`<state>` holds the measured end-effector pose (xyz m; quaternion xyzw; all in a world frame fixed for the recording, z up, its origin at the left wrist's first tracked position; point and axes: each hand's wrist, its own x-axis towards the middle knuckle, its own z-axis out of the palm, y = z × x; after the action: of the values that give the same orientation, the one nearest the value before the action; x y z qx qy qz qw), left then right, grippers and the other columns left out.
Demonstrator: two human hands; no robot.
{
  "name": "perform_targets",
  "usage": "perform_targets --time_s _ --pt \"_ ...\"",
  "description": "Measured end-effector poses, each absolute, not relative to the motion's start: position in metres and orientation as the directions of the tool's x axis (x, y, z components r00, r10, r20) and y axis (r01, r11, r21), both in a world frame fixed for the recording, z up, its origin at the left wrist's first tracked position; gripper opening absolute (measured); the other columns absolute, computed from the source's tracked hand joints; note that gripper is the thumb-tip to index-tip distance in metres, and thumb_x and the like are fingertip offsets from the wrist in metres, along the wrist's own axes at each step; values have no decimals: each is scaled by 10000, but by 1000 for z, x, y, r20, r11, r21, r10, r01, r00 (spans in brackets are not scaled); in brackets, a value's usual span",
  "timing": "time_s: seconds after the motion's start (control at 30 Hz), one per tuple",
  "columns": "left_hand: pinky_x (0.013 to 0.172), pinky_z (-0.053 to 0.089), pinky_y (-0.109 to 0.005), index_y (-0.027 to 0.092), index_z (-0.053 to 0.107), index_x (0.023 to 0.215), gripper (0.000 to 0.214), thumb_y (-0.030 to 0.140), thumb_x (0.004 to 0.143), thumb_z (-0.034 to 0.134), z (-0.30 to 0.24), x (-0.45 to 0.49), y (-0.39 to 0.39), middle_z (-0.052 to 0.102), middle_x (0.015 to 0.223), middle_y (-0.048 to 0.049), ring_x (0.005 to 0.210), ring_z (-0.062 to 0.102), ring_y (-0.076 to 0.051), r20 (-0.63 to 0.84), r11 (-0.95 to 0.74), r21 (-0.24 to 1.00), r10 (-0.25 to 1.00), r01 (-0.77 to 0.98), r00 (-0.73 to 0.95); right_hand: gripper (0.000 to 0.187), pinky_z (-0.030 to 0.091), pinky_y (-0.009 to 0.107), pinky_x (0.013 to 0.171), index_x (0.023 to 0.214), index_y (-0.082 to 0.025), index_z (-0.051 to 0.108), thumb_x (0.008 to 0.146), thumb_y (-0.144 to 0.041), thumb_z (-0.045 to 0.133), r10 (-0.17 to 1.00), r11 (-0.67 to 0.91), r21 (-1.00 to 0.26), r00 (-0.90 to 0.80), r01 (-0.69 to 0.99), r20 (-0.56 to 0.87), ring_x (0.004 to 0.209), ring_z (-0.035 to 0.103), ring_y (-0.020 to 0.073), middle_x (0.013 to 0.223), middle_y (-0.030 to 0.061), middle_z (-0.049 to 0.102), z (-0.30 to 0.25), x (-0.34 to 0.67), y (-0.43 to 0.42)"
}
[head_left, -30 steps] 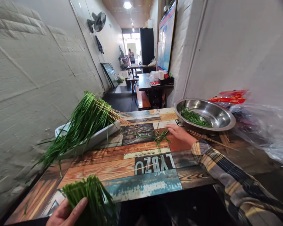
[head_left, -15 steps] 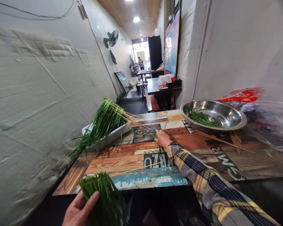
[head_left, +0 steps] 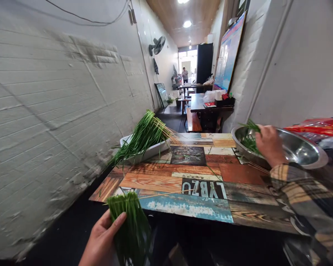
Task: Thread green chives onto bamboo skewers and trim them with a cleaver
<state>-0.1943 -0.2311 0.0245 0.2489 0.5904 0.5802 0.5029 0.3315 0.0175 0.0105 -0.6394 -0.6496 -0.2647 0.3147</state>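
My left hand (head_left: 101,242) is closed on a bundle of green chives (head_left: 129,225), held low in front of the table's near edge. A thin bamboo skewer (head_left: 166,193) runs from that bundle across the table. My right hand (head_left: 269,144), in a plaid sleeve, is over the rim of the steel bowl (head_left: 305,153) with a few chive strands pinched in its fingers. More loose chives lie in the bowl. A white tray (head_left: 152,150) at the table's far left carries several skewered chive bundles (head_left: 141,136).
The patchwork-printed wooden table (head_left: 183,181) stands against a white brick wall on the left. Loose skewers (head_left: 255,168) lie beside the bowl. A red packet and clear plastic bag (head_left: 322,127) sit at the right. Benches, tables and a distant person fill the corridor behind.
My right hand picked up the loose chives from the table's middle and moved right to the steel bowl. The view swung left. My left hand kept holding its bundle.
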Motion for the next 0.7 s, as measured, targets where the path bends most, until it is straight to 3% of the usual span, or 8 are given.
perform_targets --time_s 0.1,0.17,0.27,0.37,0.47,0.63,0.7 --pt "520 536 -264 145 671 873 439 330 517 849 22 -189 -230 729 713 -44 623 686 -233 -292 188 934 891 -303 -349 356 407 389 691 1140 -45 587 874 -265 501 809 -67 50 25 997 587 854 588 302 942 246 631 6 365 32" --pt "519 531 -262 138 670 872 421 331 539 839 19 -188 -228 725 708 -49 599 679 -220 -279 176 937 897 -301 -342 370 415 403 708 1159 -64 581 852 -265 536 799 -64 59 16 996 601 902 594 318 1049 265 624 -3 356 36" --pt "538 534 -265 135 668 873 396 318 562 832 17 -188 -224 726 723 -52 582 669 -200 -263 167 939 912 -301 -315 360 445 396 832 1209 -102 557 896 -240 447 787 208 -24 -152 978 599 1009 592 285 1154 205 621 -19 291 30" --pt "549 535 -272 131 673 882 391 311 570 827 20 -185 -221 729 745 -60 577 664 -194 -251 156 936 925 -314 -287 325 447 382 924 1175 -159 588 923 -251 405 837 512 -185 -437 839 331 1077 587 241 1181 143 633 -35 194 13" --pt "537 527 -273 132 680 907 404 298 569 825 25 -178 -221 728 731 -54 550 654 -187 -236 129 934 924 -334 -301 379 398 321 1011 1234 -191 553 867 -288 545 800 594 -193 -546 781 251 1189 529 200 1282 89 591 -48 110 8" --pt "515 509 -251 141 686 878 367 304 579 823 22 -180 -227 729 721 -43 532 642 -169 -220 94 937 907 -337 -360 401 423 471 934 1274 -52 473 932 -246 391 876 474 -192 -438 859 202 1169 544 303 1261 278 549 -48 19 19" --pt "522 512 -248 139 686 864 371 306 566 830 18 -186 -230 731 725 -46 561 658 -183 -222 94 942 895 -323 -386 391 445 459 892 1240 -49 494 930 -268 401 853 519 -185 -492 834 176 1125 574 309 1219 273 582 -43 -17 11"
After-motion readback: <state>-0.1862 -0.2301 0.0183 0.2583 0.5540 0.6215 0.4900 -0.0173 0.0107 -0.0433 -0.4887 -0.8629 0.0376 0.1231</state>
